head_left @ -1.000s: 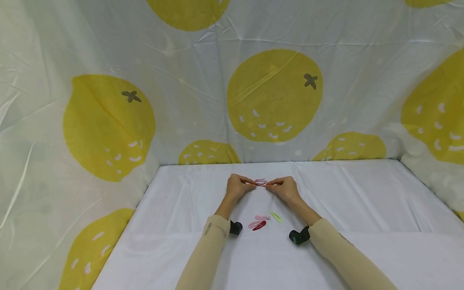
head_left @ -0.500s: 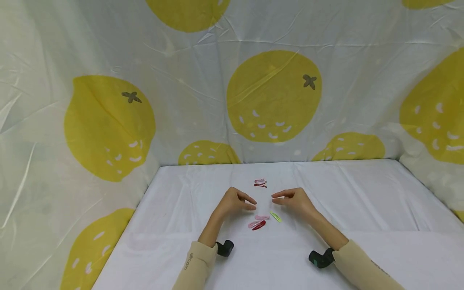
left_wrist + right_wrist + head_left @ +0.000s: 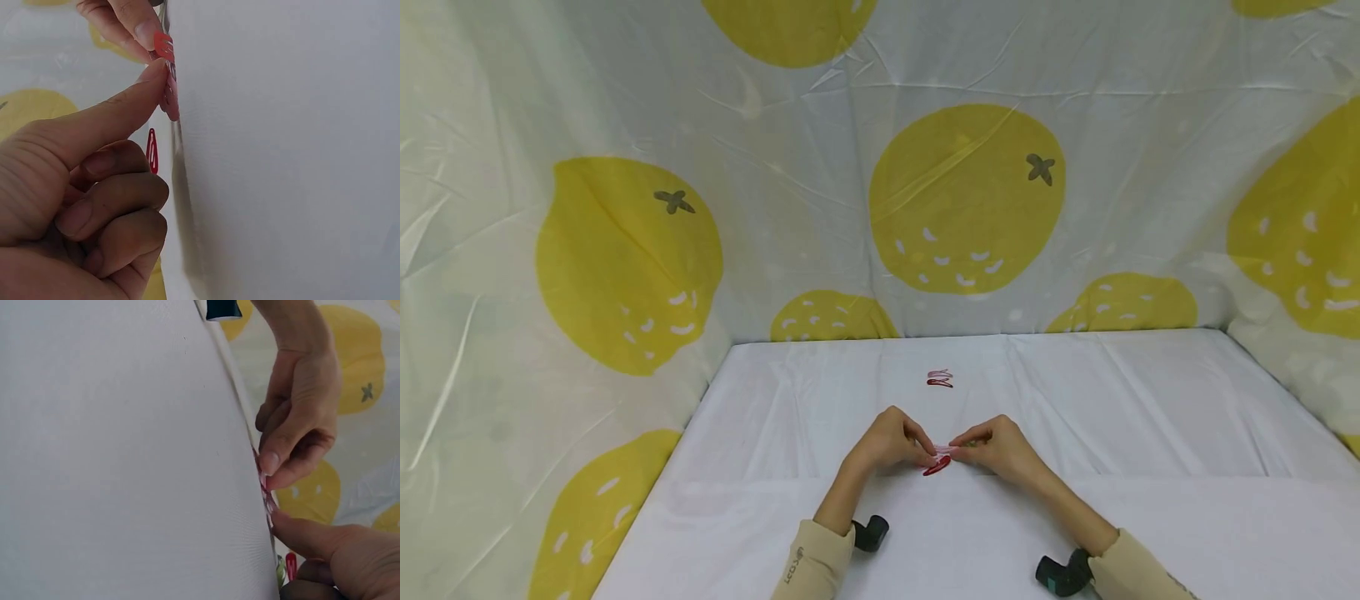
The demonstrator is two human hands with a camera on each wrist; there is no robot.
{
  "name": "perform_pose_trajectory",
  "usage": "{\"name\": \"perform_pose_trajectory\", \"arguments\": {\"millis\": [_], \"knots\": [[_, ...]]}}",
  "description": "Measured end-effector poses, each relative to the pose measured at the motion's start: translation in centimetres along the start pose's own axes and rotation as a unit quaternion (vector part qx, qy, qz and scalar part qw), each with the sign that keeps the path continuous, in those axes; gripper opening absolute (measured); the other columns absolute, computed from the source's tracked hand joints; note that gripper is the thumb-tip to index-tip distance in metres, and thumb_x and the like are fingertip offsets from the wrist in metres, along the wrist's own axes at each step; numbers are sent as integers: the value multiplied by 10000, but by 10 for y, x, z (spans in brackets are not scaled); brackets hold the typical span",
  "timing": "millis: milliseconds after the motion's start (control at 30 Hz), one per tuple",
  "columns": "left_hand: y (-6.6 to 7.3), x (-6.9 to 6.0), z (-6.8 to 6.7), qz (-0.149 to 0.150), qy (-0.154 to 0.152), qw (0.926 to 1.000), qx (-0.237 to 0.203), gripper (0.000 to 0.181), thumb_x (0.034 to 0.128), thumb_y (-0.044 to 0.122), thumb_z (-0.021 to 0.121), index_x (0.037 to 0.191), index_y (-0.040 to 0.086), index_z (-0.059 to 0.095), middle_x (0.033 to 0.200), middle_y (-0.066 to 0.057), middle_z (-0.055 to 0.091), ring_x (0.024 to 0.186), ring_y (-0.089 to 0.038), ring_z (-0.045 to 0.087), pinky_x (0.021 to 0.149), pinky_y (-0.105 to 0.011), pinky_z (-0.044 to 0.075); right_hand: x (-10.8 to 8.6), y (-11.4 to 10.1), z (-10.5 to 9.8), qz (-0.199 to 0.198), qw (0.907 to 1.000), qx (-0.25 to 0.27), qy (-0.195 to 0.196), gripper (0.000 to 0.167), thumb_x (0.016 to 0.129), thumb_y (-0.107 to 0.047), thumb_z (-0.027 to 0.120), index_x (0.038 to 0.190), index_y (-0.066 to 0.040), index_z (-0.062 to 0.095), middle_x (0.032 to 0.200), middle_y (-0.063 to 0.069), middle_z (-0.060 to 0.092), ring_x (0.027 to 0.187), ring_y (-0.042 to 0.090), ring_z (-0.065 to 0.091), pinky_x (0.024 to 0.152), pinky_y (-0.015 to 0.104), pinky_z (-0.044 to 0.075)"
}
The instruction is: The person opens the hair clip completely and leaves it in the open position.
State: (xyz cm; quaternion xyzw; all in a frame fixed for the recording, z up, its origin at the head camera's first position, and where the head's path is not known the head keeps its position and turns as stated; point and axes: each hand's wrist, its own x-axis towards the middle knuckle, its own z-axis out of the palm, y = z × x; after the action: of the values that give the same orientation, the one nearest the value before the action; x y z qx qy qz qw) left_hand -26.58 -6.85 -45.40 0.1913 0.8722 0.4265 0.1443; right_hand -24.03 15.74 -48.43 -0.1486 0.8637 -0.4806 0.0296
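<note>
Both hands meet over the small group of snap hair clips on the white table. My left hand [image 3: 897, 439] pinches the left end of a pink hair clip [image 3: 943, 450] between thumb and fingers, the other fingers curled in. At the right end, my right hand [image 3: 1000, 450] pinches the same clip. Just below it lies a red hair clip [image 3: 937, 466]. A second pink clip is mostly covered by the left fingertips. Behind the right hand the green hair clip [image 3: 280, 570] shows only in part, in the right wrist view.
Farther back on the table [image 3: 775, 417], a pink clip [image 3: 938, 372] and a red clip [image 3: 939, 383] lie close together, one behind the other. A lemon-print cloth [image 3: 962, 200] hangs behind the table's far edge. Black wrist cameras [image 3: 871, 533] sit at both cuffs.
Both hands have left the pink and red clips at the back and come toward the body. They now pinch a pink clip from the front group, and the right hand covers the green one.
</note>
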Motion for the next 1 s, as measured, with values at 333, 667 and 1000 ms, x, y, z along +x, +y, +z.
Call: {"name": "perform_pose_trajectory", "arguments": {"millis": [333,667,1000], "knots": [[-1,-2,2,-83,242,9994,-222,84,760,51,899,784,34,821,583,48,592,556,-65,441,513,-211,327,-1,5,0,42,9996,284,82,111,869,-197,838,926,-102,849,877,62,795,683,20,497,587,180,401],[-2,1,1,-126,1044,9937,-383,110,785,95,896,784,20,815,533,77,465,542,-63,365,514,-209,273,-1,-1,-5,103,9991,419,58,155,886,-217,823,963,-84,840,928,76,786,738,54,512,615,195,419],[4,1,-3,152,1010,9932,-553,103,835,109,864,795,33,808,607,71,542,588,-76,381,540,-203,292,2,1,-5,289,9972,517,463,158,910,-277,804,989,-146,842,906,40,780,754,77,527,631,204,424]]}}
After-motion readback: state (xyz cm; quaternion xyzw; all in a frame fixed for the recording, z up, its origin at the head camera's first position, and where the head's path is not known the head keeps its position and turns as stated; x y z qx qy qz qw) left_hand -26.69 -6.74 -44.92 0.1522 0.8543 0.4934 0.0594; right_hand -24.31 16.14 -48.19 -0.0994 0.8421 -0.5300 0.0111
